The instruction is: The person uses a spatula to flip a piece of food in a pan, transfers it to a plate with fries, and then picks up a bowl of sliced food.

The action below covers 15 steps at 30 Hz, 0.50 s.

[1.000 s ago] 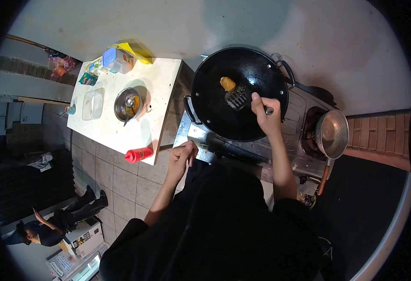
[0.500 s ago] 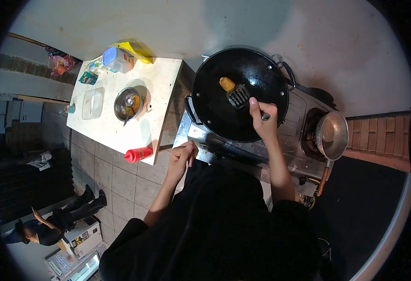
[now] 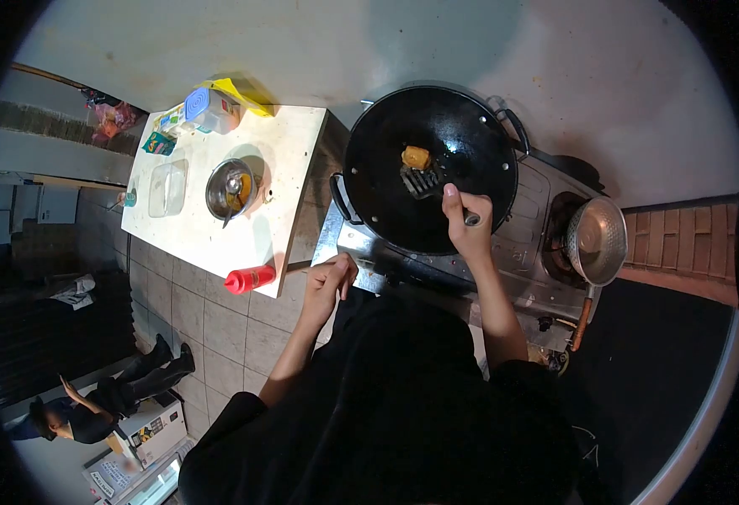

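- Right hand [image 3: 467,225], frame centre, fingers wrapped around the handle of a slotted metal spatula [image 3: 421,180].
- Spatula blade touches a golden-brown food piece [image 3: 417,157] inside the large black wok [image 3: 378,210].
- Left hand [image 3: 327,284], fingers loosely curled, holding nothing, at the steel stove edge [image 3: 348,244].

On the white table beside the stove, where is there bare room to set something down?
The white table is bare along its stove-side edge, between the metal bowl and the wok, and in front between the bowl and the red bottle. The far corner is crowded with a blue-lidded container and packets.
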Available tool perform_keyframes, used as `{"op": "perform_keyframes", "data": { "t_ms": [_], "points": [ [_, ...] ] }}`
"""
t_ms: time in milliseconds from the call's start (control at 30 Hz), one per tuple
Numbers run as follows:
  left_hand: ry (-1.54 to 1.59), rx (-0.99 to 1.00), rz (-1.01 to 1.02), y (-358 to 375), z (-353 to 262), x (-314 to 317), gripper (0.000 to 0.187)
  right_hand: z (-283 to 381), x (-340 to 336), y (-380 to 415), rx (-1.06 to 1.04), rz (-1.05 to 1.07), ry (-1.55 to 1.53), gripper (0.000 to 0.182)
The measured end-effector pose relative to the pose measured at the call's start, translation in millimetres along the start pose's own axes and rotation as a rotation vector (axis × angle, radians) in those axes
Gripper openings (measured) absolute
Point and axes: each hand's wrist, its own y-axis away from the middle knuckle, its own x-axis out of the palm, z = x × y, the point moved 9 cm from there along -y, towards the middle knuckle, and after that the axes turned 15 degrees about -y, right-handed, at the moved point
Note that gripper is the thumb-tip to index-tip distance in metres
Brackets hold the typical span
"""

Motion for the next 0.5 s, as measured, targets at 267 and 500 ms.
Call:
{"op": "perform_keyframes", "data": {
  "t_ms": [267,500],
  "points": [
    [0.001,0.014,0.007,-1.2,-3.1,1.4,0.057,4.7,4.0,-0.8,-0.033,0.006,-0.003,0.041],
    [-0.008,-0.037,0.002,-0.3,2.1,0.2,0.057,9.2,8.1,-2.0,-0.055,0.028,0.014,0.040]
  ]
}}
